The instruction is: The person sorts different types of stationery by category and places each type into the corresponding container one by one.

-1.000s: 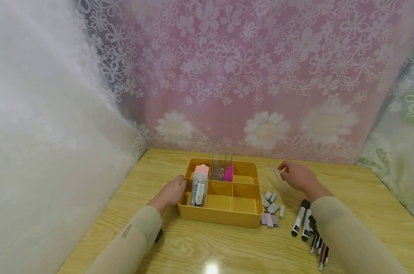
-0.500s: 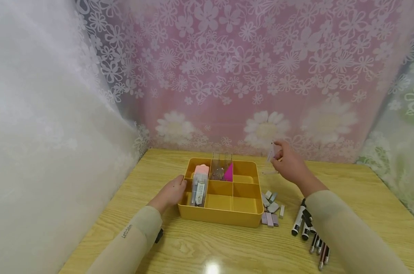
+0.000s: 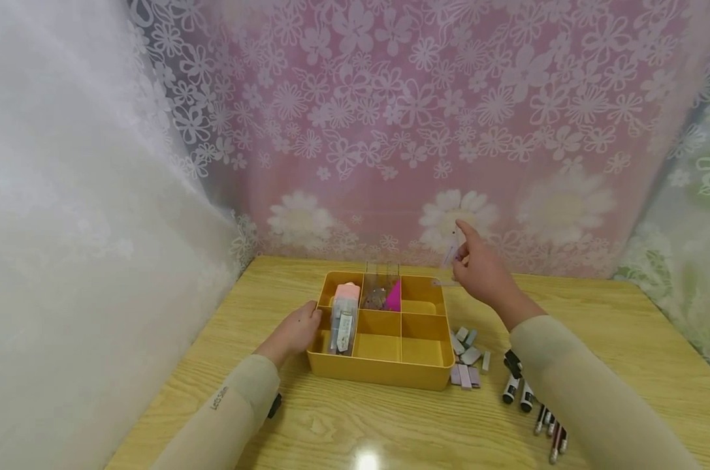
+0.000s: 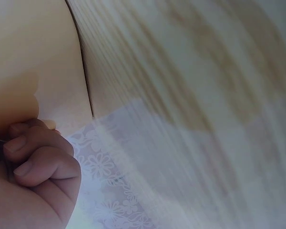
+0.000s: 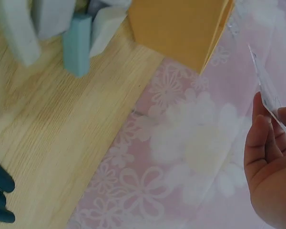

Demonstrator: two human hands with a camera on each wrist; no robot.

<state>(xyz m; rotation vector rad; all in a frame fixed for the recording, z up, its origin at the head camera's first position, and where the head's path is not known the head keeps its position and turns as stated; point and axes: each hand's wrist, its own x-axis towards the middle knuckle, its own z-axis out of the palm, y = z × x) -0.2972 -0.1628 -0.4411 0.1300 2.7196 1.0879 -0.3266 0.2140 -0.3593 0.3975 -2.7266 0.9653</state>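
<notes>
A yellow organizer tray [image 3: 384,373] with six compartments stands on the table. My left hand [image 3: 296,329] grips its left rim; the left wrist view shows curled fingers [image 4: 47,162] against the tray wall. My right hand [image 3: 484,267] is raised behind the tray's right back corner, pinching a clear plastic ruler [image 3: 451,251], seemingly a set square. In the right wrist view this ruler [image 5: 264,86] is seen nearly edge-on between thumb and fingers. Lying across the left compartments is a clear pack with a pink top [image 3: 347,294]. The back middle compartment holds clear pieces and a magenta piece [image 3: 394,297].
Several erasers [image 3: 469,356] in grey, white, blue and lilac lie against the tray's right side. Black-and-white markers [image 3: 510,390] and several pencils [image 3: 553,444] lie farther right, partly under my right sleeve. A pink floral curtain [image 3: 390,163] hangs behind the table [image 3: 307,431].
My right hand has lifted the clear ruler off the right of the table and carried it up and left toward the tray. My left hand keeps its place on the rim.
</notes>
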